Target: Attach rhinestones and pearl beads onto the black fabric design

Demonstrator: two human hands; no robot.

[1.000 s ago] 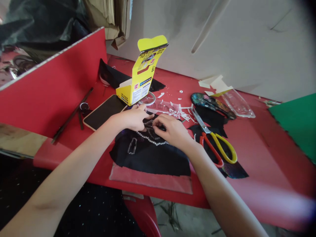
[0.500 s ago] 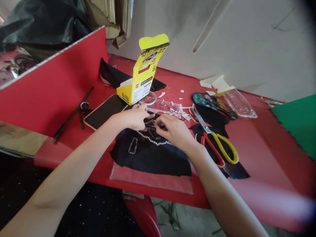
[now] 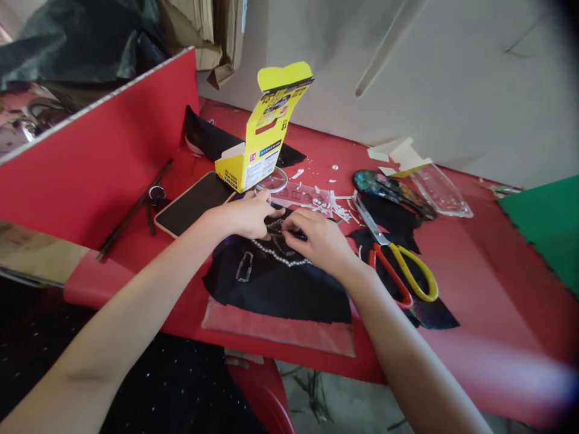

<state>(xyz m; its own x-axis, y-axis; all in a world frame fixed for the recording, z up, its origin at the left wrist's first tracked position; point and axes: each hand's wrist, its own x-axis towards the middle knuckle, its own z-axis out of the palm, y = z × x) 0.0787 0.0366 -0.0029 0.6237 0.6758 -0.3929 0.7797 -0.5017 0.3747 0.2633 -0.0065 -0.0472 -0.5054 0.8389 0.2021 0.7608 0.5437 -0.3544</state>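
A black cloth (image 3: 280, 295) lies on a clear plastic sheet (image 3: 275, 331), with a string of pearl-like beads (image 3: 283, 260) curving across it. My left hand (image 3: 251, 216) rests at the cloth's upper left, its fingers apart and touching the cloth beside the beads. Just right of it, my right hand (image 3: 316, 238) is closed in a pinch over the beaded area; what its fingertips hold is too small to make out. Below my left hand, a small clear outlined piece (image 3: 244, 267) lies on the cloth.
An open yellow box (image 3: 262, 154) stands behind my hands, beside a dark phone-like slab (image 3: 194, 204). Scissors (image 3: 380, 235) with red and yellow handles lie at the right, near white scraps (image 3: 341, 208) and a clear tray (image 3: 441, 190). A red board (image 3: 104, 157) stands at the left.
My right hand's fingertips have shifted very slightly left. The whole view has moved a little; my left hand keeps its place on the cloth.
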